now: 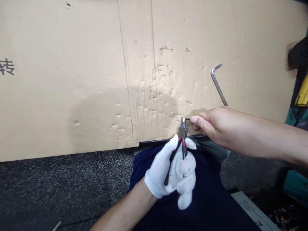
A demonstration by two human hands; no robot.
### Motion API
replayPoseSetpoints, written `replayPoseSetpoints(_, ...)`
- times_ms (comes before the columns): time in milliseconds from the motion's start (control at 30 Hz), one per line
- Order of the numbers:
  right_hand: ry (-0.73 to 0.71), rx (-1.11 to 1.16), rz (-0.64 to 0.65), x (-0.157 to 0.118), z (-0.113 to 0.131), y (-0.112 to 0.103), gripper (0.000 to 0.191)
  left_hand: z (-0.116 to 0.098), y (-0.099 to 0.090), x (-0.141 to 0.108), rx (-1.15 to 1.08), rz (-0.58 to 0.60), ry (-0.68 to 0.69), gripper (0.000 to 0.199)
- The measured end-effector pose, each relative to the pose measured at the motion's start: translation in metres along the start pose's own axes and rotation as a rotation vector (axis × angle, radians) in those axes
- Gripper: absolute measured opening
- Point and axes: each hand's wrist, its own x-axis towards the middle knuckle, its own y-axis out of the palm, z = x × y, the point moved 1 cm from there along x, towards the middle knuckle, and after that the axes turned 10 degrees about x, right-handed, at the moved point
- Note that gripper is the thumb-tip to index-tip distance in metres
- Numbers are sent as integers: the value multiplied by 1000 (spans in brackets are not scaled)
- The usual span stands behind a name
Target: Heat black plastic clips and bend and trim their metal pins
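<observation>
My left hand [174, 170], in a white glove, is wrapped round the dark handles of a pair of pliers [183, 132] with red marks on the grips. Pinched in the plier jaws is a small shiny metal piece [184, 118]. My bare right hand [207, 122] has thumb and forefinger closed on a thin metal part at the same spot, touching or beside the jaws. What exactly the right fingers hold is mostly hidden. Just beyond that hand, a steel hex key [218, 84] lies on the cardboard, its lower end behind my wrist.
A dented cardboard sheet [72, 64] covers the work surface, its front edge just beyond my lap. Dark and yellow objects [302, 91] stand along the right edge. Speckled floor [72, 189] shows at lower left. A pale panel [252, 208] and a teal box [295, 186] are at lower right.
</observation>
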Motion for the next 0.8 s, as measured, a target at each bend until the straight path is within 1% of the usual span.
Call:
replayPoseSetpoints(167,-61,-38,-30,-1,-1,3,42,-1,1,1,-2,35,-12,50)
replayPoseSetpoints(333,-37,-47,-49,1,-2,3,42,-2,2,0,-10,7,-7,52)
replayPoseSetpoints(467,-7,-79,-62,0,-2,6,42,-3,2,0,-12,12,-18,55)
replayPoseSetpoints(600,-76,-174,-96,-1,-2,9,41,-5,1,0,-25,12,-40,56)
replayPoseSetpoints(800,-11,-140,-110,-4,3,10,41,-8,-4,-2,-21,24,-67,58)
